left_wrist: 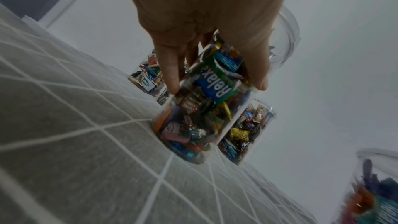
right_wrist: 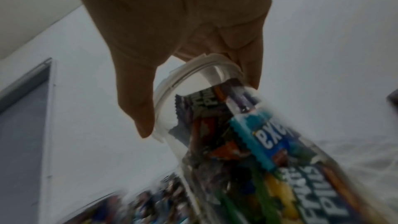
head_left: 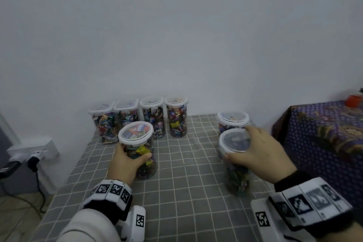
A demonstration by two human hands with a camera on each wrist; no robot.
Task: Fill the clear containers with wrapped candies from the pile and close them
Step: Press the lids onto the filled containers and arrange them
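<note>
My left hand [head_left: 128,160] grips the side of a lidded clear container [head_left: 140,149] full of wrapped candies, which stands on the grey checked cloth [head_left: 186,182]. The left wrist view shows the fingers [left_wrist: 170,74] and thumb wrapped round that container [left_wrist: 193,122]. My right hand [head_left: 255,149] grips the white lid rim [head_left: 233,140] of a second candy-filled container [head_left: 237,175], thumb in front and fingers over the top. That container [right_wrist: 264,159] is blurred in the right wrist view, its lid [right_wrist: 193,69] between thumb and fingers. No loose candy pile is in view.
Several closed, filled containers [head_left: 151,116] line the wall at the back, and one more [head_left: 232,120] stands just behind my right hand. A purple patterned cloth [head_left: 324,133] covers a table at the right. A power strip [head_left: 33,151] with plugs sits at the left, below the table edge.
</note>
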